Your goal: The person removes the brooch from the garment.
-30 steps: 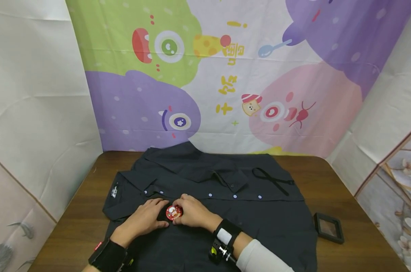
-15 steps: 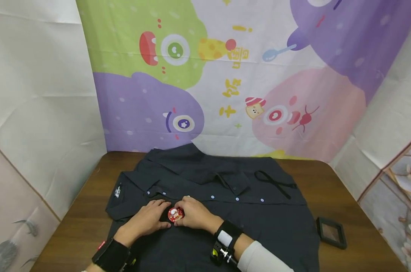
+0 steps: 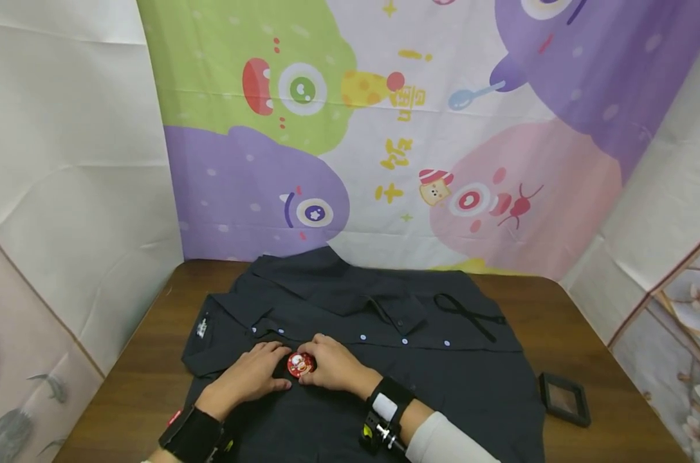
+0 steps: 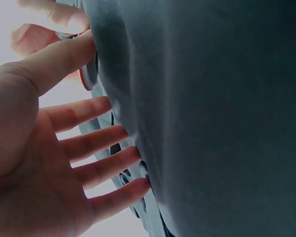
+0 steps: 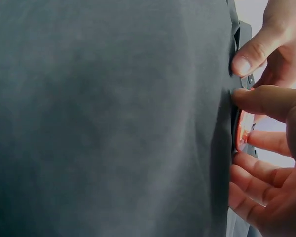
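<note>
A dark button-up shirt lies spread flat on a brown wooden table. A round red badge with a cartoon figure sits on the shirt just below the button row. My right hand pinches the badge by its edge between thumb and fingers. My left hand lies with straight fingers on the fabric, and its thumb touches the badge's left edge. The badge's underside is hidden.
A small black square case lies on the table to the right of the shirt. A black ribbon rests on the shirt's upper right part. A colourful cartoon backdrop hangs behind the table, with white sheets at both sides.
Both hands stay on the badge in the same place. Only the head view has shifted slightly.
</note>
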Demonstrator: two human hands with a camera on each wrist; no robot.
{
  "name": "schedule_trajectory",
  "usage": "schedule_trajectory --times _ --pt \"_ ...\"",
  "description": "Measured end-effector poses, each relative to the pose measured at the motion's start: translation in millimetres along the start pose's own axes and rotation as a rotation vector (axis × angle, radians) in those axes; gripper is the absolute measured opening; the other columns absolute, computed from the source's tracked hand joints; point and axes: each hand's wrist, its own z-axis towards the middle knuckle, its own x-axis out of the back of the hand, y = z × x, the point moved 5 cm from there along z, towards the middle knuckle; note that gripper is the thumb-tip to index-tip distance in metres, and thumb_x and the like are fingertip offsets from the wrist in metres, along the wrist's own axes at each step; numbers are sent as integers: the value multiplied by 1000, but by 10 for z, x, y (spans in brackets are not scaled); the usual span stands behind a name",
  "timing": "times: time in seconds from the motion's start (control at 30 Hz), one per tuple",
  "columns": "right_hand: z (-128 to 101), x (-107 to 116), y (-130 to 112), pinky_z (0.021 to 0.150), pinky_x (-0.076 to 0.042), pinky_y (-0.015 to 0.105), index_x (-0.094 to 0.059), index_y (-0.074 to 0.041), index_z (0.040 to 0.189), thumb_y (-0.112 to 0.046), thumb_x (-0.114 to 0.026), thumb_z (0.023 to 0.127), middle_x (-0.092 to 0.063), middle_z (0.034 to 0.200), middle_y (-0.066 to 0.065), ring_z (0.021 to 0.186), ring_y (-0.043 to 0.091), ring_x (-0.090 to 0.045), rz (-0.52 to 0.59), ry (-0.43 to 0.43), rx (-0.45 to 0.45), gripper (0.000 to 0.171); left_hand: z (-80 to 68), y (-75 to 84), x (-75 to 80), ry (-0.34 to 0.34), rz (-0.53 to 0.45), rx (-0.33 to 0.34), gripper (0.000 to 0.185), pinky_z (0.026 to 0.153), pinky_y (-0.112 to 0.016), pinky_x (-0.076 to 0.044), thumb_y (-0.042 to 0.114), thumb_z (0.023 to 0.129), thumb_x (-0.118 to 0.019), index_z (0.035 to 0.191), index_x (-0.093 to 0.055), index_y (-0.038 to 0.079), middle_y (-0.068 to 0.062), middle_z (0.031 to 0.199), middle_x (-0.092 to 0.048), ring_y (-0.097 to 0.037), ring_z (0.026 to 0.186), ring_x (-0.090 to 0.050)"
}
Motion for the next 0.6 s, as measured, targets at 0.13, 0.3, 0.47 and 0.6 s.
schedule_trajectory --times 0.13,0.3,0.47,0.6 --pt "-6 9 -11 71 -43 16 -67 -19 119 -29 -83 74 -57 93 -4 79 4 -49 -8 -15 3 50 -8 -2 17 0 -11 -3 59 97 -63 -42 30 80 -79 127 -59 0 -20 134 -55 -40 128 -48" --pt "-11 5 -11 71 -44 17 -66 -19 120 -29 -82 74 -58 95 -4 80 5 -49 -5 -23 -12 50 -6 -13 11 9 -30 -2 64 103 -57 -41 28 80 -80 130 -55 -4 -22 133 -55 -40 127 -50" --pt "-3 -27 -20 73 -45 17 -66 -19 120 -39 -83 74 -59 96 -5 83 4 -50 -27 -34 -14 54 -10 -15 8 -6 -27 24 64 105 -55 -40 27 80 -81 130 -55 -4 -22 132 -56 -40 126 -51" --pt "-1 -15 -9 73 -45 17 -66 -17 120 -43 -83 73 -59 96 -5 82 4 -50 -42 -21 -30 56 8 1 21 -8 -30 25 68 106 -56 -39 28 80 -80 132 -52 -5 -24 133 -55 -41 127 -50"
